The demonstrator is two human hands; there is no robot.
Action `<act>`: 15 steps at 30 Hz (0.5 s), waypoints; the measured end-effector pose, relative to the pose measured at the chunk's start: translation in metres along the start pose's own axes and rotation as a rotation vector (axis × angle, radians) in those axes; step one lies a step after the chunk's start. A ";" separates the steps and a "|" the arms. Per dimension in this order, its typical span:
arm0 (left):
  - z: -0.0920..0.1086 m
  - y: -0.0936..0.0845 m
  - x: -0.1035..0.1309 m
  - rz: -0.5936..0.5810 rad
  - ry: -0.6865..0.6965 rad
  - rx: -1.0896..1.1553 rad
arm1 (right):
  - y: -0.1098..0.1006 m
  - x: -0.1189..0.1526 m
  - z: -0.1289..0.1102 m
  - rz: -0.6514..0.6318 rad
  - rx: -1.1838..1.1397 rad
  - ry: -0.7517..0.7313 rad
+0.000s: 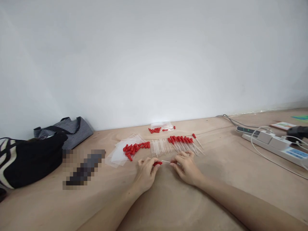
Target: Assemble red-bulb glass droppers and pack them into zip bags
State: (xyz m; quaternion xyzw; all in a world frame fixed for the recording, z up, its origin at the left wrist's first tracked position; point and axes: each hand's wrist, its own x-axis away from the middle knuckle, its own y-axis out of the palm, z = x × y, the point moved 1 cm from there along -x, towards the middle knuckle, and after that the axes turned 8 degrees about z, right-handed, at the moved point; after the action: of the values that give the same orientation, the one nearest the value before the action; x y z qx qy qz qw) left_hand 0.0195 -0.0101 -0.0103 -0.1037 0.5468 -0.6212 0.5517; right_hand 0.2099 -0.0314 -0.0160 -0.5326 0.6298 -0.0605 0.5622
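We see a small red bulb [157, 163] lying sideways, partly hidden, and beside its right end a thin, straight, whitish translucent tube [166, 161], nearly level across our view. We cannot tell whether the two touch.

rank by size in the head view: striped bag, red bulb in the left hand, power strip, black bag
Black bag
Striped bag and power strip, too close to rank
Red bulb in the left hand
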 end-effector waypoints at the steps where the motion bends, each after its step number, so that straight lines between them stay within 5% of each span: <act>1: 0.001 0.000 0.000 0.001 0.000 0.004 | 0.000 0.000 -0.002 -0.005 0.001 -0.006; 15: 0.000 0.001 -0.001 0.011 -0.045 0.082 | -0.002 0.000 -0.002 -0.034 -0.101 -0.006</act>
State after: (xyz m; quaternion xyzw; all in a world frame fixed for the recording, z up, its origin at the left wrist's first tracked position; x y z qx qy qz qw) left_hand 0.0203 -0.0091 -0.0102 -0.0920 0.5088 -0.6376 0.5711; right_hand 0.2095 -0.0336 -0.0137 -0.5712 0.6213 -0.0366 0.5351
